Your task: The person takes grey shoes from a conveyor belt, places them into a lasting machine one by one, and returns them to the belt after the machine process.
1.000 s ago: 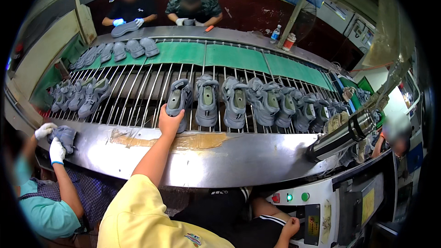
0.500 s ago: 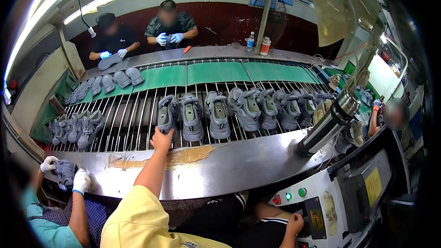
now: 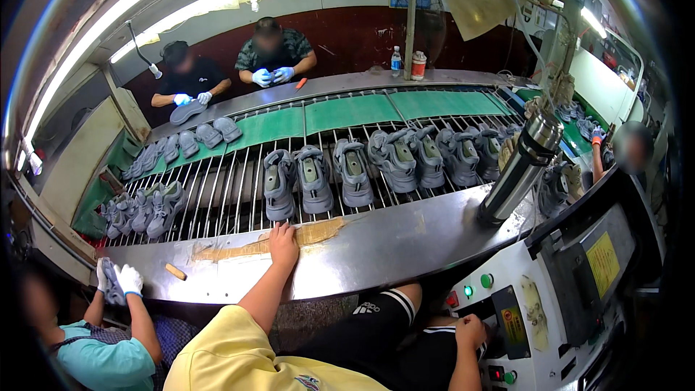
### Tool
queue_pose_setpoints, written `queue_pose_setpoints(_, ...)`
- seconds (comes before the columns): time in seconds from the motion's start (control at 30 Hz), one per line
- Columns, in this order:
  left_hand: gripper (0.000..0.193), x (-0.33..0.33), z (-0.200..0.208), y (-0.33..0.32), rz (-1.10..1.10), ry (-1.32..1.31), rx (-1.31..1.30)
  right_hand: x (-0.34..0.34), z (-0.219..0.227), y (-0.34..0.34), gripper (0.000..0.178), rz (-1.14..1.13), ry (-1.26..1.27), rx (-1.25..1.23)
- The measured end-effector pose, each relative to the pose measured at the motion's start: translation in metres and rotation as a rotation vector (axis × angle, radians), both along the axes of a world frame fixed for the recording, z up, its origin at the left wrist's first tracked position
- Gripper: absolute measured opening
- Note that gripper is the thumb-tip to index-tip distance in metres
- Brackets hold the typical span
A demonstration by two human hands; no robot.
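My left hand [image 3: 284,246] lies on the metal ledge [image 3: 391,257] with its fingers stretched forward, holding nothing. Just beyond its fingertips a grey shoe [image 3: 279,187] stands on the roller bars, toe toward me. To its right is a row of similar grey shoes, including one beside it [image 3: 314,181] and another [image 3: 353,174]. My right hand [image 3: 470,331] is curled closed low at the right, beside the machine's control panel [image 3: 515,322]. Whatever it may hold is hidden.
A steel thermos [image 3: 523,168] stands on the ledge at right. At lower left a gloved co-worker handles a grey shoe [image 3: 113,281] near a tan stick-like piece [image 3: 175,271]. Two people work across the green belt [image 3: 347,111]; another is at far right. More shoes [image 3: 165,208] stand left.
My left hand has let go of the grey shoe and drawn back onto the ledge. The shoe stays on the bars. The view has shifted, and the lower-left co-worker's hands have lifted the shoe off the ledge.
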State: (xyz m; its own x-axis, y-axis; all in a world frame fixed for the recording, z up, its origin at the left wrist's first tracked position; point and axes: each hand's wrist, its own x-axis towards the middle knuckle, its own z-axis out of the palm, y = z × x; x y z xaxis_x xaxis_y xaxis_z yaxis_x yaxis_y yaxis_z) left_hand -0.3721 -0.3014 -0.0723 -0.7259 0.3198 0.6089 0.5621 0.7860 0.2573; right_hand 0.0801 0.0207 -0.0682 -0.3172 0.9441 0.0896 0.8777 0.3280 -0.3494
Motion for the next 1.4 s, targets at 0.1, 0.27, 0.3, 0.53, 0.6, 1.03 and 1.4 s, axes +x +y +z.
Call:
queue_pose_setpoints(0.1, 0.02, 0.0, 0.001, -0.002, -0.055, 0.017, 0.051, 0.003, 0.001, -0.001, 0.011, -0.021, 0.038, -0.05)
queue_pose_setpoints(0.27, 0.018, -0.002, 0.001, -0.005, -0.075, -0.033, 0.089, 0.002, 0.011, -0.004, 0.012, -0.05, 0.081, -0.089)
queue_pose_setpoints(0.3, 0.018, -0.003, 0.001, -0.007, -0.075, -0.036, 0.096, 0.001, 0.012, -0.005, 0.011, -0.054, 0.08, -0.108)
queue_pose_setpoints(0.53, 0.014, -0.002, 0.006, -0.004, -0.077, -0.051, 0.11, 0.009, 0.003, 0.0, 0.01, -0.069, 0.071, -0.075)
queue_pose_setpoints(0.6, 0.014, -0.002, 0.007, -0.005, -0.076, -0.037, 0.115, 0.012, 0.004, 0.001, 0.01, -0.084, 0.079, -0.088)
queue_pose_setpoints(1.03, 0.009, -0.005, 0.009, -0.008, -0.054, 0.001, 0.075, 0.035, 0.017, -0.007, 0.012, -0.105, 0.113, -0.036)
queue_pose_setpoints(1.4, 0.01, -0.007, 0.005, -0.012, -0.024, 0.004, 0.103, 0.036, 0.014, -0.007, 0.011, -0.06, 0.22, -0.02)
